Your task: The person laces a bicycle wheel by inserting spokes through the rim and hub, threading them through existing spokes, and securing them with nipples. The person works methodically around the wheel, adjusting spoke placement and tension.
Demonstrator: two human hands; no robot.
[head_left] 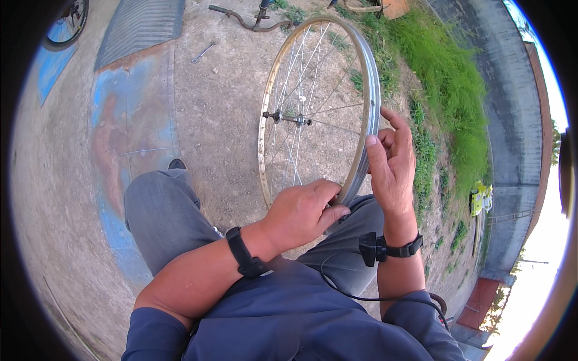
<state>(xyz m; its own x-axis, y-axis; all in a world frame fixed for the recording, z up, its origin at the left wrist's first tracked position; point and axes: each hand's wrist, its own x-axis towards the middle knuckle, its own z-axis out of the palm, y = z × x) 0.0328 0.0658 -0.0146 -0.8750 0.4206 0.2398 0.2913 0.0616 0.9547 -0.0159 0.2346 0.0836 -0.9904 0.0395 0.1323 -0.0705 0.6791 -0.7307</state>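
Observation:
A bare bicycle wheel (370,78) stands tilted in front of me, with a worn pale rim, silver spokes and a metal hub (295,119) with a threaded axle. No tyre shows on it. My left hand (310,213) grips the rim low down, near my right knee, thumb toward me and fingertips hidden behind. Higher on the right side, my right hand (391,153) holds the same rim, thumb pressed on its outer band and fingers bent behind it. Both wrists wear black straps; a thin cable runs from the device on the right one.
A wrench (203,52) lies on the dirt, near loose handlebars (241,19). To the left are a grooved sheet (141,33), a weathered blue panel (123,120) and another tyred wheel (72,33). Weeds (451,90), a yellow object (480,198) and a concrete wall (512,120) line the right side.

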